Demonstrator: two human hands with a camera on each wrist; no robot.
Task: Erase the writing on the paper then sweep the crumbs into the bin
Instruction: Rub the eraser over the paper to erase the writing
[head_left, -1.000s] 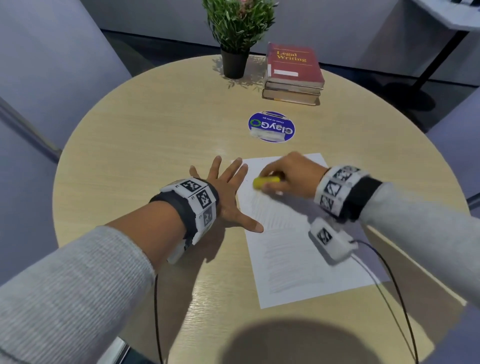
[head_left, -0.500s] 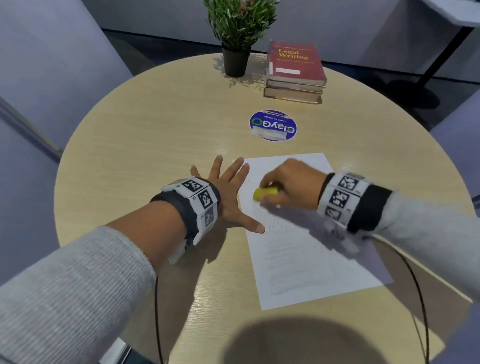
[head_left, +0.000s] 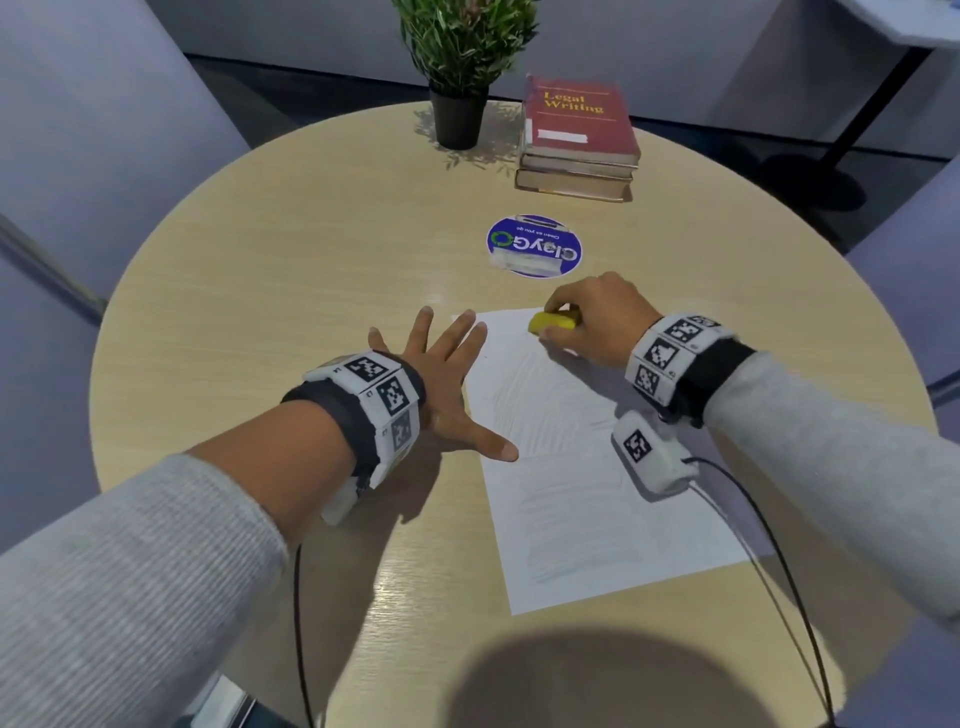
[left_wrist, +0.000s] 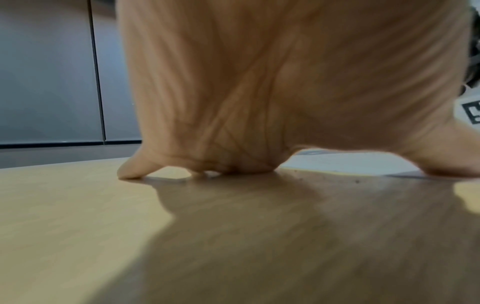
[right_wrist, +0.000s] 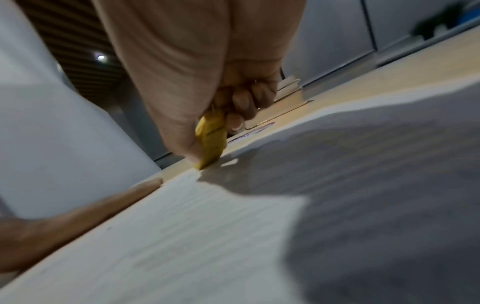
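Note:
A white sheet of paper (head_left: 587, 467) with faint pencil lines lies on the round wooden table (head_left: 270, 291). My right hand (head_left: 597, 322) grips a yellow eraser (head_left: 551, 322) and presses it on the paper's far edge; the right wrist view shows the eraser (right_wrist: 211, 139) touching the sheet (right_wrist: 182, 236). My left hand (head_left: 441, 379) lies flat with fingers spread, its thumb and fingertips pressing the paper's left edge. In the left wrist view the palm (left_wrist: 259, 92) rests on the table, with small dark crumbs (left_wrist: 357, 181) beside the paper. No bin is in view.
A round blue sticker (head_left: 534, 246) lies beyond the paper. A stack of books (head_left: 579, 140) topped by a red one and a potted plant (head_left: 460, 67) stand at the table's far side. Cables (head_left: 769, 571) run from my wrists over the near edge.
My right hand has moved the eraser away from me and to the right, from the upper left of the writing to the paper's far edge. The left hand has stayed in place.

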